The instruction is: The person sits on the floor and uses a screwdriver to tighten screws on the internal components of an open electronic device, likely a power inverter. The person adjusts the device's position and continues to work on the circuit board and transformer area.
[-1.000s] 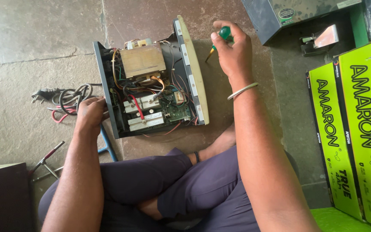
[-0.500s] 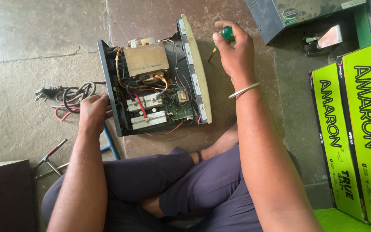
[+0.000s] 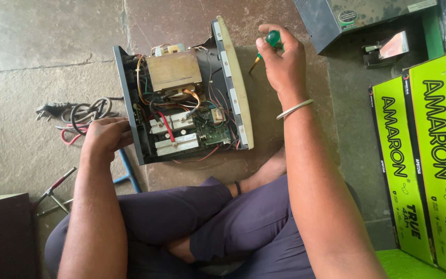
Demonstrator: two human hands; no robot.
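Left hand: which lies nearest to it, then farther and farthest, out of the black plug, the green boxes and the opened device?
From the left hand:
1. Opened device, touching its left wall.
2. Black plug, on the floor just left.
3. Green boxes, far right.
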